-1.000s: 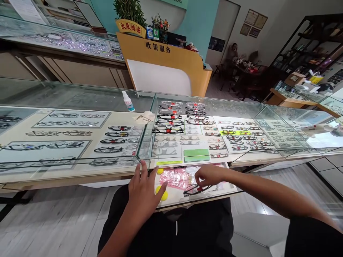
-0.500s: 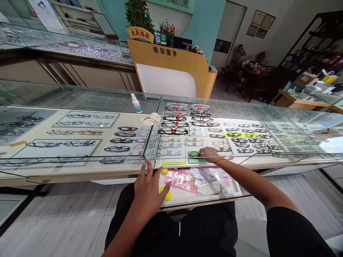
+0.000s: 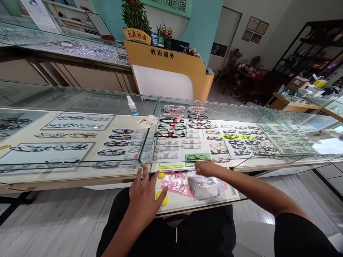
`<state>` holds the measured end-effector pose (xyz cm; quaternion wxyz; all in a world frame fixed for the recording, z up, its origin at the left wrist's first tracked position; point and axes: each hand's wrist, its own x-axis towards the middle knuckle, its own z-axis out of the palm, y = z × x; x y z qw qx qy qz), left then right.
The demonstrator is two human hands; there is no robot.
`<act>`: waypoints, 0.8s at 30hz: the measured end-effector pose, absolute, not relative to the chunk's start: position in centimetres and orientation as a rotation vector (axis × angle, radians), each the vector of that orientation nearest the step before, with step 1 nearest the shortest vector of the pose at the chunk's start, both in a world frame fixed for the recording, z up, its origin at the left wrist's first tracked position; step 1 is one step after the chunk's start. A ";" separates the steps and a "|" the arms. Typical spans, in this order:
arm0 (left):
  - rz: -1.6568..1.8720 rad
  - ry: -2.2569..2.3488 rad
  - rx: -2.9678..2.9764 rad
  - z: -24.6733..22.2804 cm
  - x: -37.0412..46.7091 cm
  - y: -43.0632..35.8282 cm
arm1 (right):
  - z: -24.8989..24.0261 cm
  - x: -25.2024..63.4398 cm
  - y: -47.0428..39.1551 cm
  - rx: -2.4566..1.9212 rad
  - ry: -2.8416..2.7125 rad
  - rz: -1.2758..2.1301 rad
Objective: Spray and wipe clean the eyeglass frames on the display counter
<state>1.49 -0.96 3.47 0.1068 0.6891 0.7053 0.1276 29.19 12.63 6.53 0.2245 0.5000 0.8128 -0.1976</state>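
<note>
One eyeglass frame (image 3: 197,157) lies on green card (image 3: 189,164). Right hand (image 3: 205,168) is near card's front edge, its fingers unclear; left hand (image 3: 144,198) spreads fingers.

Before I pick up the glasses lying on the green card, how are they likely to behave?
The glasses will probably feel light, since they look thin-framed. They might slide if pushed, as they rest on a flat green card. Being so slim, they could bend under a hard squeeze.
</note>
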 end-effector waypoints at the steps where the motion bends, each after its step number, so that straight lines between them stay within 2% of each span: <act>1: 0.372 2.076 2.030 3.6 1.5 -1.0 | 7.7 28.8 11.6 1.291 2.228 -0.579; 4: 0.345 2.080 2.016 4.0 1.8 -1.0 | 12.9 28.4 10.4 0.919 2.262 -0.663; 5: 0.335 2.085 2.008 4.1 1.8 -1.0 | 14.9 28.6 10.9 0.913 2.315 -0.650; 8: 0.320 2.098 1.988 4.3 1.9 -0.9 | 20.6 30.1 15.4 1.148 2.468 -0.523; 11: 0.326 2.093 1.983 4.4 2.0 -0.9 | 23.3 32.0 22.0 1.435 2.517 -0.386; 14: 0.332 2.098 1.975 4.4 2.0 -0.9 | 22.4 32.8 27.3 1.649 2.521 -0.225; 18: 0.324 2.105 1.979 4.3 2.0 -0.9 | 18.3 32.0 30.4 1.697 2.669 0.003; 24: 0.314 2.107 1.993 4.5 1.9 -1.0 | 14.6 31.7 31.5 1.745 2.625 -0.025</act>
